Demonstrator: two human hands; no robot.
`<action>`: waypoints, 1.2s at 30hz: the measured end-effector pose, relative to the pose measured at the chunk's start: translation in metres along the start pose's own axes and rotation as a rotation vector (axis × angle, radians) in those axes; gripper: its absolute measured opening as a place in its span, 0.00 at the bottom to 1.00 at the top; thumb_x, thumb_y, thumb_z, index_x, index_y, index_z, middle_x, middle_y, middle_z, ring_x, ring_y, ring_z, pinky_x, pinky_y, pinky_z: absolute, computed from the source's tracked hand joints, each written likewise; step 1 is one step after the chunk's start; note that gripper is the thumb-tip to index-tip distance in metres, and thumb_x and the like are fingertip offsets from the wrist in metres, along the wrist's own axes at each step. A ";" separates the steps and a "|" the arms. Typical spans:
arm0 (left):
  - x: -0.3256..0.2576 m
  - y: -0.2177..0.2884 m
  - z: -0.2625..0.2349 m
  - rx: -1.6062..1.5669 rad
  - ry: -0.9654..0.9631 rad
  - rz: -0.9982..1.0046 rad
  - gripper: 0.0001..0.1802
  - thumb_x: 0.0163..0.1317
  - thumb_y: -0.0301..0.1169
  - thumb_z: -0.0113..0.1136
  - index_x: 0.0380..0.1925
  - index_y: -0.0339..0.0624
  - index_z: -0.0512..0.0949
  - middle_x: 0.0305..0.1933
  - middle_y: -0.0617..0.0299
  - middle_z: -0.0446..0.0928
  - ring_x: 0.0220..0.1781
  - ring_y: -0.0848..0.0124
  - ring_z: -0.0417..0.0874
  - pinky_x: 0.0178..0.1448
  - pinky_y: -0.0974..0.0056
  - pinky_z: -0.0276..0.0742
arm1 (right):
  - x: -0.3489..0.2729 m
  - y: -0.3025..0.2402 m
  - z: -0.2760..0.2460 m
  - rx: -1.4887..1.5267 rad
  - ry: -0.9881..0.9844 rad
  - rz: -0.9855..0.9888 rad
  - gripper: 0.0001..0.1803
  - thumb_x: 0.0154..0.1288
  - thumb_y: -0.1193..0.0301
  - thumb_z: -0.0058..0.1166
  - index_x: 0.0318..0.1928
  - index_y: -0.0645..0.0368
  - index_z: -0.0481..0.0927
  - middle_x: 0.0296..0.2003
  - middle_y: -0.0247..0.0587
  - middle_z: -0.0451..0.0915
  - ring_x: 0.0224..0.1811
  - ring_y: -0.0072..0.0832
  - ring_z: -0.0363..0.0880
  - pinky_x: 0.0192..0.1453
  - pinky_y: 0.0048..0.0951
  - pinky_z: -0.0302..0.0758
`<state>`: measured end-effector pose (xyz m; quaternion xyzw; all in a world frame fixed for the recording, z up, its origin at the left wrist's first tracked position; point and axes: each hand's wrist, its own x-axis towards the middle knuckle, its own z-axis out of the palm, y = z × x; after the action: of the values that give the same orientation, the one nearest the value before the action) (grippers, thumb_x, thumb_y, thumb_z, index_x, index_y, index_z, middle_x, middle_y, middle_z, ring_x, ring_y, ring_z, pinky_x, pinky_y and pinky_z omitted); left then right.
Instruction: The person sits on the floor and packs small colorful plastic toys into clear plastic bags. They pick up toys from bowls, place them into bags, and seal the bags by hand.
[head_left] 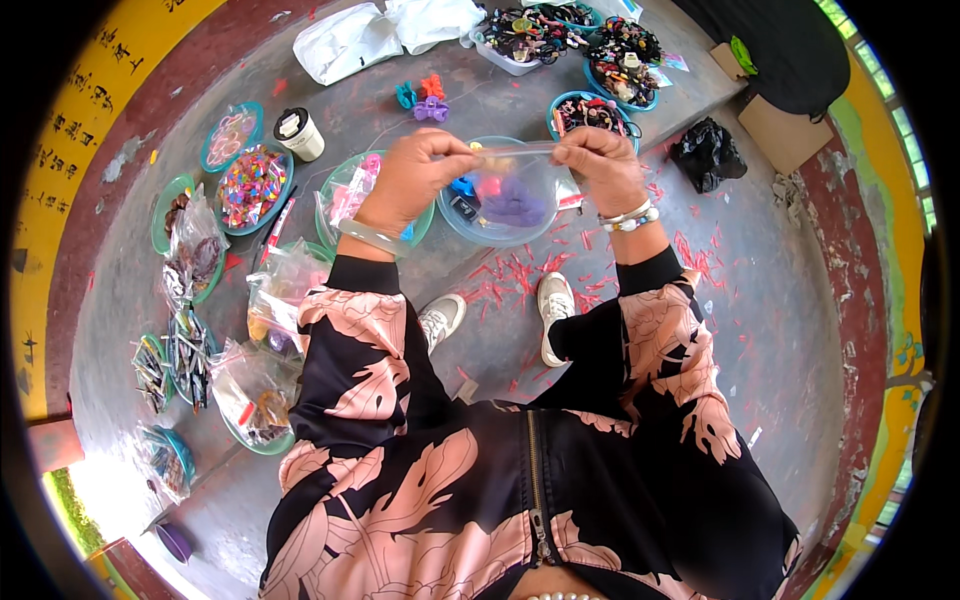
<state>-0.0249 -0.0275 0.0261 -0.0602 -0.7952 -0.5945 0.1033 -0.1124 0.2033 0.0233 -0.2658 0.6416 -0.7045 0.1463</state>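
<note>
Both my hands are raised in front of me, pinching the top edge of a clear plastic bag (518,150) that is stretched between them. My left hand (412,178), with a bangle at its wrist, grips one corner. The other corner is in the closed fingers of my right hand (604,172), which wears beaded bracelets. Behind and below the bag stands a clear bluish basin (500,236). Purple, pink, yellow and blue things show there; I cannot tell which lie in the bag and which in the basin.
Teal, orange and purple hair claws (431,109) lie ahead near a lidded cup (299,134). Basins of colourful small goods stand left, including a blue basin (253,188). Hair ties fill a basin (592,112) ahead right. A black bag (707,154) and red scraps (510,280) lie on the floor.
</note>
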 end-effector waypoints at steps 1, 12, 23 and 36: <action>0.000 0.001 -0.002 -0.107 0.013 -0.046 0.06 0.50 0.26 0.62 0.27 0.35 0.80 0.31 0.65 0.77 0.35 0.76 0.75 0.42 0.72 0.69 | 0.002 0.002 -0.005 0.031 0.012 -0.011 0.02 0.54 0.76 0.56 0.28 0.62 0.80 0.26 0.33 0.78 0.30 0.20 0.74 0.37 0.20 0.68; 0.000 0.006 0.006 -0.252 0.037 -0.062 0.06 0.56 0.28 0.59 0.30 0.36 0.79 0.27 0.67 0.77 0.30 0.81 0.73 0.34 0.76 0.68 | 0.003 -0.002 -0.008 -0.203 -0.092 0.070 0.07 0.54 0.74 0.58 0.33 0.64 0.79 0.28 0.32 0.78 0.31 0.20 0.74 0.38 0.20 0.70; 0.002 -0.006 0.015 -0.290 -0.083 -0.049 0.07 0.59 0.28 0.55 0.33 0.34 0.76 0.31 0.63 0.78 0.33 0.78 0.77 0.39 0.73 0.74 | -0.002 -0.002 0.022 -0.509 -0.135 -0.034 0.09 0.51 0.72 0.61 0.33 0.64 0.80 0.25 0.33 0.78 0.28 0.17 0.73 0.33 0.21 0.70; 0.003 -0.007 0.017 -0.345 -0.057 -0.091 0.06 0.59 0.27 0.55 0.33 0.34 0.75 0.32 0.62 0.78 0.35 0.77 0.79 0.41 0.73 0.75 | -0.001 0.008 0.014 -0.347 -0.124 0.015 0.09 0.54 0.71 0.59 0.34 0.65 0.81 0.26 0.34 0.79 0.27 0.16 0.73 0.31 0.18 0.70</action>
<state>-0.0313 -0.0135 0.0161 -0.0579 -0.6860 -0.7241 0.0417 -0.1050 0.1913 0.0160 -0.3253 0.7450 -0.5645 0.1428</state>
